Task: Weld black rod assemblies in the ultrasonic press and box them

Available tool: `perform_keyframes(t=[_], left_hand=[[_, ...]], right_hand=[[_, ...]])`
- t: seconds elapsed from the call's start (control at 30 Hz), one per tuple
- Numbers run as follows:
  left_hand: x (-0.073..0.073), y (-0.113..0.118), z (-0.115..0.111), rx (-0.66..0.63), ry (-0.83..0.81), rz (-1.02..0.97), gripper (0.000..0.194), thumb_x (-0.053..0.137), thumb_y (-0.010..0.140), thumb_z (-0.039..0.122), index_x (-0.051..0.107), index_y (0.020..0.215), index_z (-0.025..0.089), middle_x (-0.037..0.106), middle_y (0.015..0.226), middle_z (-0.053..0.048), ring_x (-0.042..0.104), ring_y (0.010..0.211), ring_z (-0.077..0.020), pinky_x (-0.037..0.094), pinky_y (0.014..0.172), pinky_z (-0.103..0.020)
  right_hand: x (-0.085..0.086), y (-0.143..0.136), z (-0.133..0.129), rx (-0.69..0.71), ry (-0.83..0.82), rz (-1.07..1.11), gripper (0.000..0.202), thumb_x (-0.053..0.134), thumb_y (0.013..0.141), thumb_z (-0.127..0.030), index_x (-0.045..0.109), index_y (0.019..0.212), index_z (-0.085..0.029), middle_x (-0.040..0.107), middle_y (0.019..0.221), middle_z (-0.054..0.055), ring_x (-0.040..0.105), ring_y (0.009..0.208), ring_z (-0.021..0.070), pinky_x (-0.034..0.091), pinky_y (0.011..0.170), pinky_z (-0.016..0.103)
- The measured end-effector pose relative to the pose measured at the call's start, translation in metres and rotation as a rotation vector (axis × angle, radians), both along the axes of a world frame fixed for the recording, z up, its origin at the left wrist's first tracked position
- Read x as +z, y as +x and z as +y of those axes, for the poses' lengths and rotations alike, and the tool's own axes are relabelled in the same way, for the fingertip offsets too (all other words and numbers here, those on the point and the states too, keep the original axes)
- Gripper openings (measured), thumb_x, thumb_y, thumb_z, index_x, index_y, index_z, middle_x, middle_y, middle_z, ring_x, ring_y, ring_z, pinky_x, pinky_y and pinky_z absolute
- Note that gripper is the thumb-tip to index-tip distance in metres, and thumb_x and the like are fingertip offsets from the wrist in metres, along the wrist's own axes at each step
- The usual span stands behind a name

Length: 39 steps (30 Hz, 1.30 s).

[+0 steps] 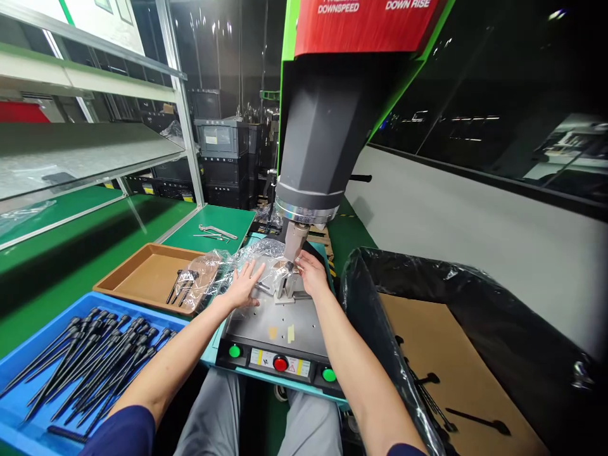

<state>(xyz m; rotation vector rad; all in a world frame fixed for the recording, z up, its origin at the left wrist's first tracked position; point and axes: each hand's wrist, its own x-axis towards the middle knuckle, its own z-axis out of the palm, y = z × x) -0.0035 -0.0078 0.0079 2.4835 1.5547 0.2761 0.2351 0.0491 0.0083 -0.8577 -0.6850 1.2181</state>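
My left hand [244,288] is spread over the metal base plate [266,323] of a press, its fingertips at a crumpled clear plastic bag [261,254]. My right hand [312,273] reaches in on the other side of a small upright fixture [285,289], fingers bent together close to its top. A dark part sits at the top of the fixture, directly under the metal press tip [295,240]. What the right fingertips grip, if anything, is too small to make out.
Long black stick-like parts with thick heads [114,345] fill a blue tray [23,361] at left. Behind it, a brown tray [137,272] holds several more. Green buttons [234,351] and a red button [280,363] line the press front. A black-lined box [427,310] stands at right.
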Motion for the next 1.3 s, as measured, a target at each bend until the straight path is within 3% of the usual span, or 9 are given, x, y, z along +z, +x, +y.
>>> perform_keyframes(t=[0.17, 0.33, 0.5, 0.8, 1.03, 1.17, 1.3], left_hand=[[0.004, -0.001, -0.001, -0.068, -0.013, -0.118, 0.129, 0.084, 0.056, 0.052, 0.005, 0.154, 0.027, -0.004, 0.160, -0.020, -0.003, 0.144, -0.0453, 0.010, 0.108, -0.071], [0.003, 0.007, 0.000, -0.033, 0.120, -0.246, 0.112, 0.070, 0.063, 0.070, 0.023, 0.152, 0.021, 0.011, 0.159, -0.021, 0.015, 0.145, -0.0411, 0.022, 0.113, -0.060], [0.008, 0.024, 0.011, -0.063, 0.320, -0.295, 0.085, 0.053, 0.081, 0.068, 0.034, 0.148, 0.018, 0.026, 0.156, -0.016, 0.019, 0.145, -0.0345, 0.023, 0.116, -0.052], [0.011, 0.046, 0.036, -0.076, 0.229, -0.267, 0.090, 0.057, 0.079, 0.068, 0.031, 0.149, 0.018, 0.036, 0.153, -0.014, 0.023, 0.143, -0.0371, 0.025, 0.114, -0.055], [0.012, 0.047, 0.030, -0.110, 0.283, -0.268, 0.090, 0.061, 0.077, 0.065, 0.033, 0.148, 0.017, 0.036, 0.152, -0.015, 0.024, 0.143, -0.0361, 0.026, 0.114, -0.053], [0.024, 0.048, 0.025, -0.095, 0.269, -0.289, 0.091, 0.064, 0.075, 0.063, 0.035, 0.147, 0.016, 0.037, 0.152, -0.016, 0.024, 0.143, -0.0364, 0.026, 0.114, -0.054], [0.041, 0.035, -0.008, -0.028, 0.290, -0.403, 0.080, 0.063, 0.078, 0.060, 0.043, 0.142, 0.017, 0.040, 0.150, -0.015, 0.025, 0.143, -0.0342, 0.025, 0.115, -0.054]], right_hand=[[-0.001, 0.004, -0.002, -0.004, -0.026, 0.004, 0.041, 0.081, 0.048, -0.024, 0.070, 0.088, -0.021, 0.070, 0.090, 0.003, 0.063, 0.072, 0.0181, 0.045, 0.055, 0.026], [-0.001, 0.003, -0.002, 0.004, -0.054, 0.028, 0.044, 0.083, 0.051, -0.027, 0.067, 0.092, -0.021, 0.071, 0.088, 0.003, 0.066, 0.073, 0.0195, 0.048, 0.056, 0.027], [0.002, 0.001, 0.003, -0.013, -0.094, 0.052, 0.039, 0.085, 0.054, -0.028, 0.066, 0.087, -0.019, 0.071, 0.082, 0.004, 0.066, 0.068, 0.0191, 0.048, 0.052, 0.026], [-0.001, 0.000, 0.004, -0.026, -0.158, 0.061, 0.037, 0.084, 0.056, -0.025, 0.064, 0.086, -0.019, 0.071, 0.078, 0.004, 0.065, 0.065, 0.0185, 0.049, 0.050, 0.025], [-0.005, 0.002, 0.000, -0.047, -0.206, 0.023, 0.050, 0.079, 0.066, -0.036, 0.055, 0.109, -0.024, 0.070, 0.077, 0.001, 0.066, 0.065, 0.0187, 0.050, 0.052, 0.025], [-0.008, 0.005, 0.000, -0.109, -0.272, -0.061, 0.044, 0.074, 0.073, -0.048, 0.056, 0.105, -0.024, 0.063, 0.063, -0.002, 0.062, 0.053, 0.0172, 0.046, 0.045, 0.024], [-0.016, 0.024, -0.022, -0.243, -0.290, -0.198, 0.042, 0.068, 0.075, -0.054, 0.058, 0.100, -0.022, 0.051, 0.057, -0.006, 0.050, 0.043, 0.0121, 0.037, 0.039, 0.021]])
